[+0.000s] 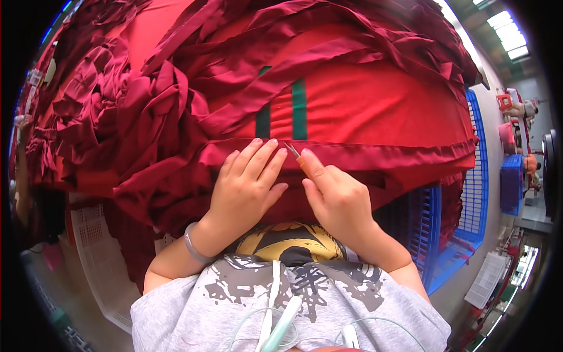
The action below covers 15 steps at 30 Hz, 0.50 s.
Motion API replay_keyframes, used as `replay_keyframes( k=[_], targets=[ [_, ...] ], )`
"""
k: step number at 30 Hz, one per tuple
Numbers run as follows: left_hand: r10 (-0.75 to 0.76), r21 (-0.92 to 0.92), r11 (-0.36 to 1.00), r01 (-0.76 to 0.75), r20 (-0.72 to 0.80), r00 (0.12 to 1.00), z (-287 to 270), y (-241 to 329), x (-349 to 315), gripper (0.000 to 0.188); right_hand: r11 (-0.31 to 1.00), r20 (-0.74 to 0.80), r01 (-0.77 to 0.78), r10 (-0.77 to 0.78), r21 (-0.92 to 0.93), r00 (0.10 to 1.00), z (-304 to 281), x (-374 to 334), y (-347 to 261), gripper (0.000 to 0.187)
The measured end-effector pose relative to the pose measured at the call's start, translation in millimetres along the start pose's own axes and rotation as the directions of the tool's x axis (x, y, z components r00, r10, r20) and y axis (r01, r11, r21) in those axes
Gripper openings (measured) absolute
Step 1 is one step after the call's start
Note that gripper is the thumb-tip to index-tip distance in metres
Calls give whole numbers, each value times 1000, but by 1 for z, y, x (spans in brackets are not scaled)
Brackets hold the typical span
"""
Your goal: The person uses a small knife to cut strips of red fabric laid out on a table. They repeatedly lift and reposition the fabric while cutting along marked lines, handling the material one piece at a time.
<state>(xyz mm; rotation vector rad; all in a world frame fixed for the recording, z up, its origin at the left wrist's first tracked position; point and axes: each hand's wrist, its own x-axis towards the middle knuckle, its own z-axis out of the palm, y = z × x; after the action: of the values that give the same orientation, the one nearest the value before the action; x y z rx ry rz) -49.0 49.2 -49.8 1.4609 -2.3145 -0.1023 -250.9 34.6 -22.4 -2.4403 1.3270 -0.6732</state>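
Observation:
My right hand (340, 190) pinches a small seam ripper (300, 161) by its orange handle, thumb and forefinger closed on it. The thin metal tip points up and left, at the upper edge of a long dark red fabric strip (399, 157). This strip runs across in front of me over a brighter red cloth (363, 108). To the left of the tool, my left hand (247, 179) lies flat on the strip with its fingers stretched out, holding nothing. Just beyond my fingertips, dark green bands (299, 108) cross the red cloth.
Tangled dark red strips (152, 100) heap up on the left and trail across the far side. A blue plastic crate (475, 176) stands at the right, with dark red fabric in it. A white basket (97, 234) is below the cloth at the lower left.

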Motion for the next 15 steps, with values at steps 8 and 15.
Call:
replay_keyframes(
  k=[8,15],
  targets=[
    [-24,23,999,26,-83,996,10,1,0,56,988,-8,-13,12,-157,1000,13,-1,-4,36],
    [-20,13,1000,21,-80,997,10,1,0,57,985,-366,-171,151,-21,918,25,19,10,31]
  ],
)
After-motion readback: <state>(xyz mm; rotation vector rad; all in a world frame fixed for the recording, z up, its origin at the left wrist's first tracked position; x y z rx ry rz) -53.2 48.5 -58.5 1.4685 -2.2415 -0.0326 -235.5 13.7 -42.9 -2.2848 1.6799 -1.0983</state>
